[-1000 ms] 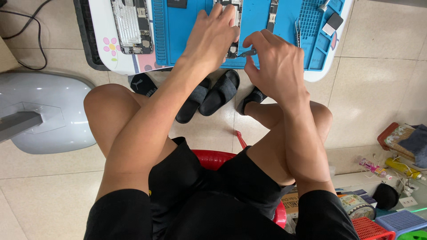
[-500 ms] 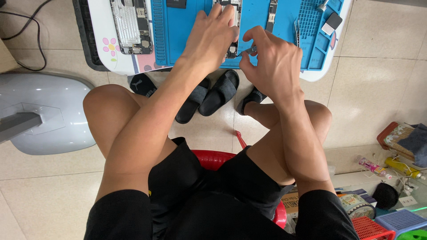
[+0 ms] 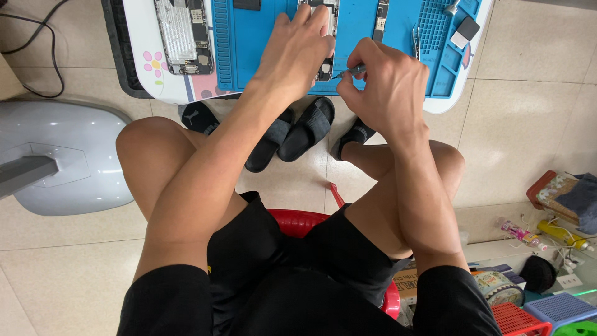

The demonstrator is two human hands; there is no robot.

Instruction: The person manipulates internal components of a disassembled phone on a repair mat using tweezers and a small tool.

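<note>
A: Tell me what your head camera sees; where are your 2 hands?

B: Your left hand (image 3: 298, 53) lies flat on the opened phone (image 3: 323, 43) on the blue mat (image 3: 354, 31); your fingers are spread and press it down; they wrap around nothing.

A: And the other one?

B: Your right hand (image 3: 388, 84) is curled tight; it pinches a thin screwdriver (image 3: 349, 71) between thumb and fingers; the tip points left at the low end of the phone, just beside your left hand.

A: Where is the phone?

B: It sits on the mat near the front edge of the small white table (image 3: 140, 68); your left hand covers most of it.

A: What else is on top?

B: 1 more open phone shell (image 3: 183, 34) lies on the left, off the mat; a slim metal part (image 3: 380, 12) lies just right of your phone.

A: And below?

B: 2 black slippers (image 3: 292, 134) lie under the table between your knees; you sit on a red stool (image 3: 298, 221); a grey fan base (image 3: 62, 158) stands on the floor to your left.
</note>
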